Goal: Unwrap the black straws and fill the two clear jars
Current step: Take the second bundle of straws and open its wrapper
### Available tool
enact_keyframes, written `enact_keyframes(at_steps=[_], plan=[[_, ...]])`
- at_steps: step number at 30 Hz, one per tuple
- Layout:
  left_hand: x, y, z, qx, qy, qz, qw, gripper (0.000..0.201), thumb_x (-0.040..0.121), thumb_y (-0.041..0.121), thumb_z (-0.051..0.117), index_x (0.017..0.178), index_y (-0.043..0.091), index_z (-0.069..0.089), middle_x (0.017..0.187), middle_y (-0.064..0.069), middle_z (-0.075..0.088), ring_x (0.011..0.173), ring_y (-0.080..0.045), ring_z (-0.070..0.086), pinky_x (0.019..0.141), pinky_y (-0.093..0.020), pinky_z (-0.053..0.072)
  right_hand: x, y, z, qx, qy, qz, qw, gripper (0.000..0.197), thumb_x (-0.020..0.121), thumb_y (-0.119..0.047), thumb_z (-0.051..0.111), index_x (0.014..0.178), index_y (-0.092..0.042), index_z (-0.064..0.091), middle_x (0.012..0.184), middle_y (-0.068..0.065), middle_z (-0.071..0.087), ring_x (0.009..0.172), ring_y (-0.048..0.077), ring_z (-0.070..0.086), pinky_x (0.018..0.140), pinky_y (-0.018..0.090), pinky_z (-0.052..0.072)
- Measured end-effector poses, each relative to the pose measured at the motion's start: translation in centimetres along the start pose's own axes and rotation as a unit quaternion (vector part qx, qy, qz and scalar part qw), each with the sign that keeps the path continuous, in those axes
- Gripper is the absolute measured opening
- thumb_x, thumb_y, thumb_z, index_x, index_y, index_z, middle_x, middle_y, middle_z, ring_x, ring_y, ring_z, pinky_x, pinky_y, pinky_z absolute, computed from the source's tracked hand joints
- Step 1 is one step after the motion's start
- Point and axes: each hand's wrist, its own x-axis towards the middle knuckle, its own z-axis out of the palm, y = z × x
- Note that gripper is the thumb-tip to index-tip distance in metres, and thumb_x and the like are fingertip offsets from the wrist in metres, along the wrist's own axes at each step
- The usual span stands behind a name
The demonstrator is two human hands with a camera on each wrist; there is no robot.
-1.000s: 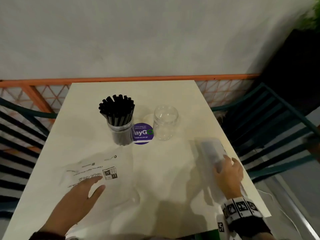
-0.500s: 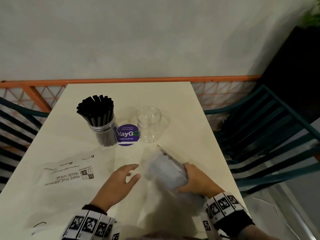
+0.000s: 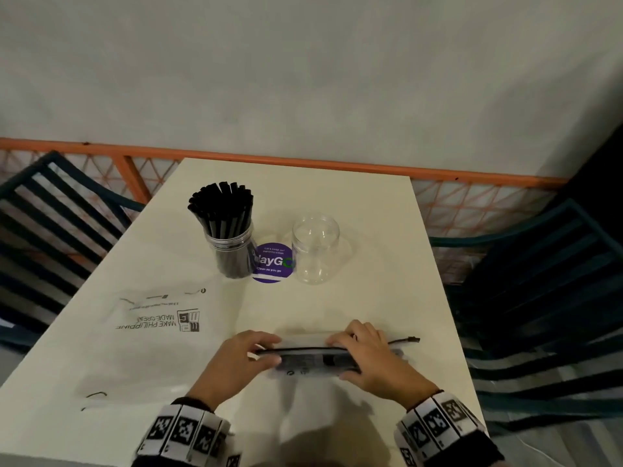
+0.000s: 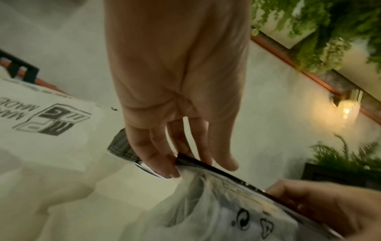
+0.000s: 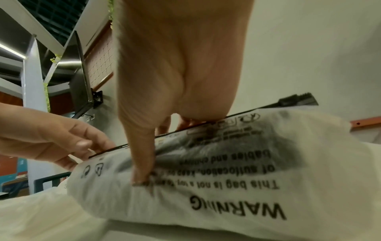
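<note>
A frosted plastic bag of black straws [image 3: 313, 360] [image 5: 216, 163] with a black zip strip lies crosswise near the table's front edge. My left hand [image 3: 242, 362] [image 4: 175, 163] pinches its left end at the zip strip. My right hand [image 3: 367, 358] [image 5: 144, 154] grips its right part, thumb pressed into the printed front. At the back, one clear jar [image 3: 232, 251] is packed with upright black straws [image 3: 220, 207]. A second clear jar [image 3: 315, 249] stands empty to its right.
A flat printed plastic wrapper [image 3: 158, 318] lies on the table's left. A purple round sticker [image 3: 271, 262] sits between the jars. Dark slatted chairs [image 3: 546, 298] flank the cream table [image 3: 387, 298]; an orange rail [image 3: 303, 163] runs behind it.
My right hand carried the bag from the table's right edge to the front middle and turned it crosswise. My left hand left the flat wrapper and took hold of the bag's left end.
</note>
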Motion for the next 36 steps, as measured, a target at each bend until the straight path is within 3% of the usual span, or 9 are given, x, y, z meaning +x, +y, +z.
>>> enact_keyframes(at_steps=[4,9,12,16,18,20,22,27,36], plan=[[0.5,-0.7,0.1,0.074,0.032,0.053,0.995,0.038,0.076,0.007,0.070,0.068,0.043,0.059,0.079,0.012,0.060,0.085,0.002,0.054,0.068,-0.006,0.042,0.3,0.6,-0.5,0.047,0.031,-0.016,0.998,0.032,0.088,-0.038,0.054,0.117,-0.026,0.055,0.108,-0.006,0.048,0.101,0.010,0.039,0.086,0.023,0.028],[1.2,-0.4,-0.8,0.112,0.106,0.088,0.984,0.044,0.078,0.007,0.067,0.065,0.046,0.051,0.075,0.015,0.058,0.079,0.006,0.054,0.064,-0.006,0.038,-1.0,3.5,-1.9,0.099,0.132,0.009,0.986,0.014,0.085,-0.028,0.061,0.094,-0.019,0.068,0.091,-0.007,0.064,0.089,0.009,0.058,0.085,0.026,0.047],[1.4,0.6,-2.3,0.100,0.158,0.106,0.977,0.036,0.076,0.002,0.068,0.069,0.037,0.058,0.076,0.013,0.059,0.078,0.012,0.053,0.064,-0.001,0.037,-2.6,5.2,-3.2,0.142,0.200,0.051,0.968,0.010,0.082,-0.021,0.068,0.085,-0.030,0.066,0.081,-0.022,0.058,0.087,0.000,0.055,0.075,0.007,0.040],[2.2,1.6,-3.5,0.095,0.208,0.112,0.967,0.022,0.075,0.000,0.069,0.074,0.021,0.067,0.077,0.011,0.061,0.073,0.007,0.055,0.062,0.001,0.037,-4.1,6.2,-4.5,0.209,0.267,0.112,0.934,0.018,0.083,-0.016,0.066,0.081,-0.034,0.062,0.082,-0.015,0.062,0.085,-0.002,0.054,0.064,0.005,0.040],[2.6,2.0,-3.7,0.111,0.215,0.111,0.964,0.022,0.075,-0.001,0.069,0.075,0.021,0.067,0.077,0.005,0.062,0.069,-0.003,0.058,0.067,-0.005,0.041,-4.3,6.1,-5.0,0.251,0.289,0.111,0.917,0.021,0.084,-0.012,0.064,0.082,-0.033,0.063,0.085,-0.009,0.065,0.085,-0.002,0.056,0.067,0.003,0.043],[3.1,2.7,-3.6,0.167,0.216,0.098,0.957,0.019,0.075,0.002,0.069,0.081,0.020,0.069,0.087,-0.001,0.065,0.077,-0.017,0.061,0.078,-0.031,0.050,-4.3,5.6,-5.5,0.262,0.297,0.099,0.913,0.016,0.085,-0.012,0.063,0.085,-0.028,0.065,0.089,-0.006,0.065,0.087,0.001,0.057,0.070,0.008,0.046],[3.1,4.2,-2.7,0.230,0.229,0.093,0.941,0.020,0.074,0.011,0.070,0.092,0.022,0.069,0.101,-0.001,0.066,0.093,-0.025,0.061,0.085,-0.042,0.042,-4.2,4.8,-5.9,0.288,0.312,0.084,0.901,0.011,0.083,-0.012,0.064,0.084,-0.023,0.068,0.090,-0.007,0.065,0.087,0.005,0.059,0.071,0.014,0.049],[2.5,11.6,1.9,0.187,0.144,0.243,0.941,0.031,0.075,0.049,0.046,0.090,0.033,0.068,0.094,0.014,0.070,0.088,-0.005,0.061,0.083,-0.029,0.029,-3.6,2.4,-6.2,0.336,0.355,0.026,0.872,0.023,0.079,-0.007,0.069,0.079,-0.030,0.070,0.088,-0.012,0.070,0.084,0.010,0.065,0.077,0.015,0.051],[2.2,14.8,4.5,0.194,0.106,0.270,0.937,0.028,0.080,0.048,0.053,0.086,0.027,0.069,0.088,0.009,0.072,0.082,-0.010,0.063,0.082,-0.025,0.027,-3.9,0.5,-6.4,0.296,0.369,0.003,0.881,0.004,0.080,-0.029,0.067,0.082,-0.032,0.068,0.093,-0.013,0.068,0.086,0.007,0.064,0.076,0.012,0.048]])
